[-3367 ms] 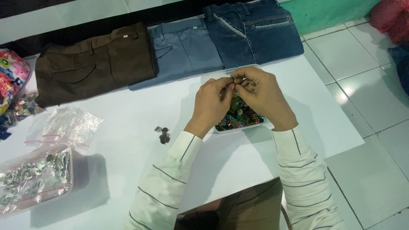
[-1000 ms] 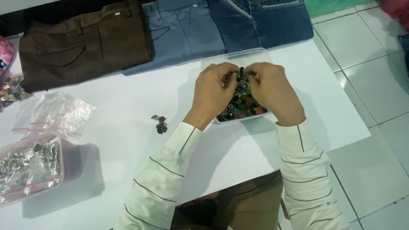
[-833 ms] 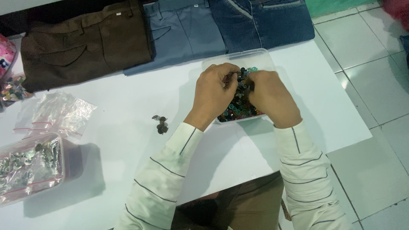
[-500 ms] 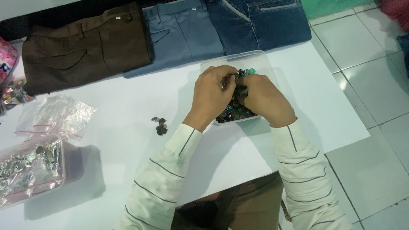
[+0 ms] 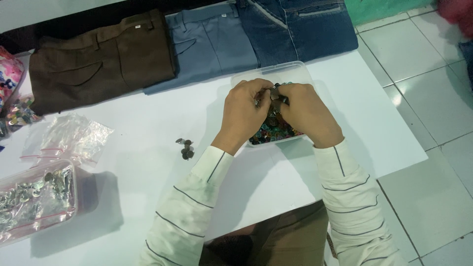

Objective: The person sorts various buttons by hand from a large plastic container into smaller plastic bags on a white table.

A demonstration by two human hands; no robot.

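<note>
My left hand point(image 5: 246, 113) and my right hand point(image 5: 305, 112) meet over a clear plastic box point(image 5: 290, 70) filled with several small colourful buttons point(image 5: 270, 132). The fingertips of both hands pinch a small dark metal button piece point(image 5: 274, 96) between them, just above the box. A few loose dark metal pieces point(image 5: 185, 149) lie on the white table point(image 5: 148, 162) to the left of my left wrist. Both sleeves are cream with thin dark stripes.
Three folded pairs of trousers lie along the far edge: brown point(image 5: 98, 59), grey-blue point(image 5: 212, 44) and dark denim point(image 5: 295, 27). Empty clear zip bags point(image 5: 66, 138) and a clear pink-rimmed box of silver metal parts point(image 5: 34, 199) sit at the left. White tiled floor point(image 5: 428, 74) lies to the right.
Both hands have dropped from a little above the box down close to its contents, still pinched together on the small piece. The view has shifted slightly.
</note>
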